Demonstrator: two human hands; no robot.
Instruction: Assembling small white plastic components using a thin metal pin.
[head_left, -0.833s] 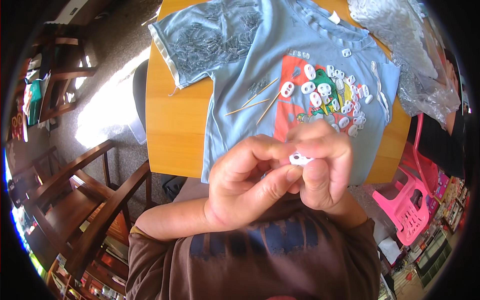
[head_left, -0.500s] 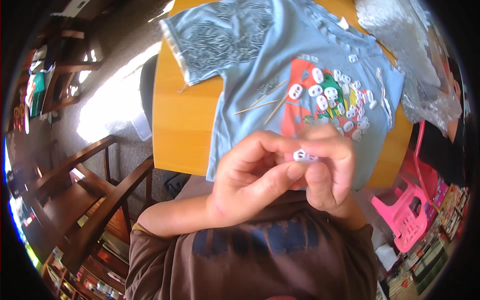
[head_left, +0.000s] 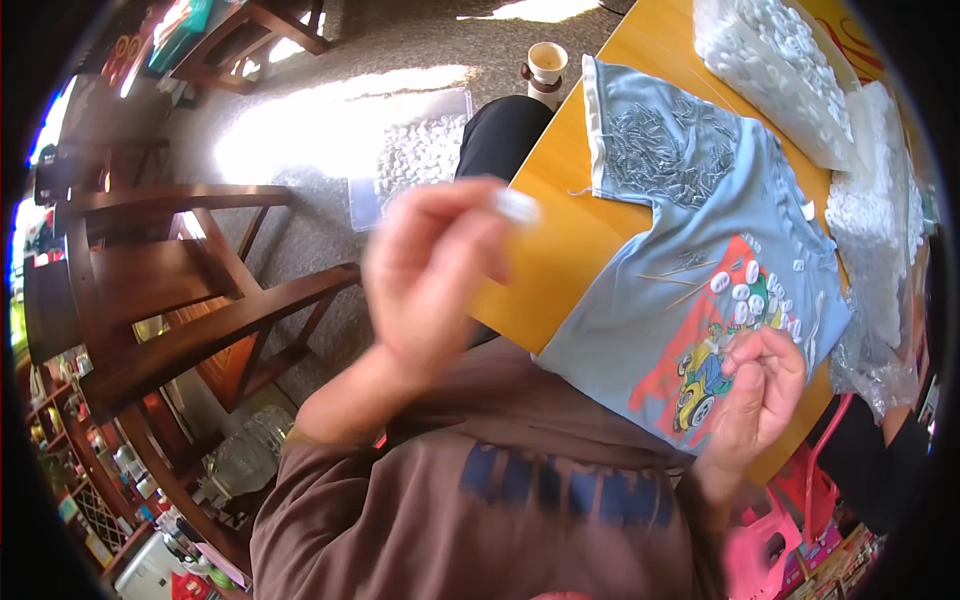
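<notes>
My left hand [head_left: 425, 280], blurred by motion, is raised left of the table and pinches a small white plastic piece [head_left: 517, 207] between thumb and fingertips. Over the print of a light blue T-shirt [head_left: 600, 330] is my right hand [head_left: 755, 395], its thumb and fingers curled together; whether anything small is between them I cannot make out. Just beyond it, oval white two-holed pieces [head_left: 741, 292] lie on the shirt. Thin wooden sticks [head_left: 675, 272] rest beside them. Many little metal pins [head_left: 665, 150] are heaped on the sleeve.
Clear bags [head_left: 790, 90] of white pieces line the table's far right. On the floor at left, a see-through bin [head_left: 415, 150] holds more white pieces, near a wooden chair [head_left: 200, 290]. A paper cup [head_left: 546, 65] stands past the table edge. A pink plastic stool [head_left: 765, 545] is at lower right.
My hands have come apart. The left has swung out to the left with the white piece, and the right is now over the shirt. The view has turned leftward, bringing in the floor bin.
</notes>
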